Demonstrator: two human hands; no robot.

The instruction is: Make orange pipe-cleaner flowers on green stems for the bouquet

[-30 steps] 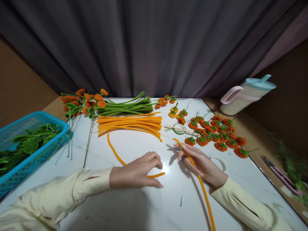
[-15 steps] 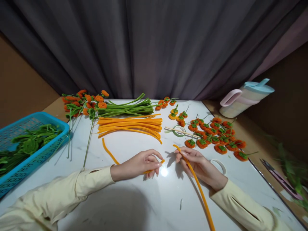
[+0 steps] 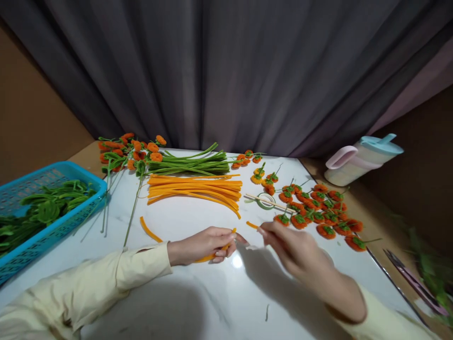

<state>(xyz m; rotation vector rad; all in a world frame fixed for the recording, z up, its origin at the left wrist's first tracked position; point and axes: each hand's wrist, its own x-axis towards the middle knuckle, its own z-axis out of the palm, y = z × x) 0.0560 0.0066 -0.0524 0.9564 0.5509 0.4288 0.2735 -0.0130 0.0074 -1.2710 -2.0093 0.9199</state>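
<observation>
Over the middle of the white table, my left hand [image 3: 207, 245] is closed on an orange pipe cleaner [image 3: 150, 231]. One end pokes up by the thumb; the rest passes under the hand and comes out left of the wrist. Slightly blurred, my right hand [image 3: 300, 250] pinches a second orange pipe cleaner [image 3: 252, 225], whose short tip points left toward my left hand. The rest of that one is hidden behind the hand and forearm. A small gap separates the hands. Just beyond them lies a bundle of orange pipe cleaners [image 3: 193, 190].
Green pipe cleaners [image 3: 191, 164] lie behind the orange bundle. Orange flowers [image 3: 153, 147] on stems are at back left, and several flower heads [image 3: 325, 231] at right. A blue basket [image 3: 102, 189], tape roll [image 3: 265, 201], wooden stick [image 3: 283, 208], pliers [image 3: 417, 283] and tumbler [image 3: 361, 160] stand around.
My right hand has turned over, palm down, and its pipe cleaner's long tail no longer shows. My left fingers have closed more tightly around theirs. The view has shifted slightly.
</observation>
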